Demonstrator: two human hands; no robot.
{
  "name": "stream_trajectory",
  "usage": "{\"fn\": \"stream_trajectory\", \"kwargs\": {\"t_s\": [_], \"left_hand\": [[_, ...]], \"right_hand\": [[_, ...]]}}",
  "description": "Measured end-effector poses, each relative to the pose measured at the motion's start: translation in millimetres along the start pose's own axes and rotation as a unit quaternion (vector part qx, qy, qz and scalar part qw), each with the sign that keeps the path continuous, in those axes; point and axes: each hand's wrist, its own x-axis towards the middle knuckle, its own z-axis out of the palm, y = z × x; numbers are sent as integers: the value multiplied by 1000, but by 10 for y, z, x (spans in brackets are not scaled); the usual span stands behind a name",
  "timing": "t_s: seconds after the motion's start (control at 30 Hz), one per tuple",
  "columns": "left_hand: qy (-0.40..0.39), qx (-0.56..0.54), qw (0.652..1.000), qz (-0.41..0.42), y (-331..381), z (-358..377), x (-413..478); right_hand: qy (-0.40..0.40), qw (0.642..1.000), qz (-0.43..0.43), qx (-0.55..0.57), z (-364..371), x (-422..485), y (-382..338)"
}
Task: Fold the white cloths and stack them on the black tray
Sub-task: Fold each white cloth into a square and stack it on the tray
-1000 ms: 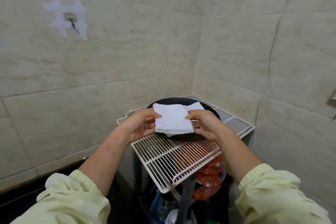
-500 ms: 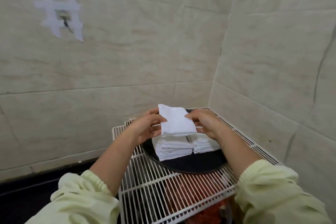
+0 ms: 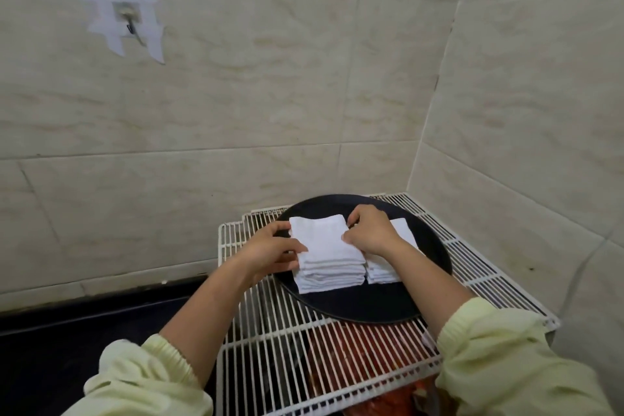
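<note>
A round black tray (image 3: 368,306) lies on a white wire rack (image 3: 290,358) in the corner of a tiled room. Two stacks of folded white cloths stand side by side on it. The left stack (image 3: 329,272) is taller; the right stack (image 3: 385,272) is partly hidden behind my right wrist. A folded white cloth (image 3: 322,238) lies on top of the left stack. My left hand (image 3: 270,252) pinches its left edge and my right hand (image 3: 369,230) presses its right edge.
Tiled walls close in behind and to the right of the rack. A hook taped with white strips (image 3: 128,20) hangs on the back wall. Red items (image 3: 358,355) show under the rack. A dark floor (image 3: 84,331) lies to the left.
Both hands have lowered the folded cloth from the air down onto the left stack. The view has tilted down and closer to the tray.
</note>
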Motion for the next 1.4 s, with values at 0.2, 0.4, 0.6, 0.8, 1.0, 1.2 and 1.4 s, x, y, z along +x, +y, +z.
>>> {"fn": "stream_trajectory", "kwargs": {"t_s": [0.2,0.4,0.6,0.8,1.0,1.2,1.4], "left_hand": [[42,67,997,14,-16,52,-63],[94,100,990,35,50,27,-151],[199,121,968,95,26,-379,-347],[319,302,895,85,-299,-1042,-851],[408,352,842,32,-822,-1983,-1768],[474,376,796,1,-1329,-2966,-2934],[532,389,751,-38,-1926,-3886,-4191]], "right_hand": [[-26,997,-26,-72,42,-38,19],[10,991,-53,-126,-51,-91,-81],[33,979,-182,-88,150,-220,-498],[-45,955,-278,-92,884,-525,-1140],[-151,915,-345,-145,1914,-1215,-1838],[-187,879,-405,-166,2791,-2191,-2619],[-236,845,-447,-171,3721,-3326,-3400]]}}
